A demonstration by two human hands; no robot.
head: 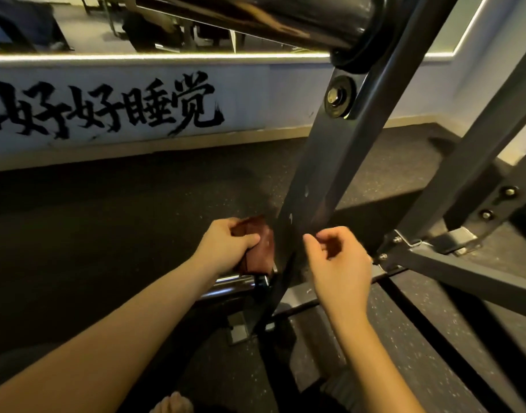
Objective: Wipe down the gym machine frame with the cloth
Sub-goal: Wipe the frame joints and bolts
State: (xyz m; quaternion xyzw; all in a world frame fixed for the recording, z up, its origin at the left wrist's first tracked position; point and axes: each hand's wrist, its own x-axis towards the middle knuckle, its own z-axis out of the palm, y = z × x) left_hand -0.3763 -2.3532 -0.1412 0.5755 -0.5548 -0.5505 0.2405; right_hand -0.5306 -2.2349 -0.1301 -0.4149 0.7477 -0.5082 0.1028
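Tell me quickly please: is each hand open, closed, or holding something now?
Left hand: grips the reddish-brown cloth, right beside the slanted frame beam.
Right hand: open, fingers loosely curled, holds nothing.

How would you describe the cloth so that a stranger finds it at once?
Find the slanted dark beam in the middle. Beside its lower part, the left hand grips the cloth. It is the only reddish-brown, soft thing there.

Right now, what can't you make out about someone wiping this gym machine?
Head view: cloth, mostly covered by the left hand; contact with the slanted frame bar unclear.
Motion-blurred: fingertips of the right hand.
Cut off by top edge: thick black tube.
Cut by the left edge: wall lettering.
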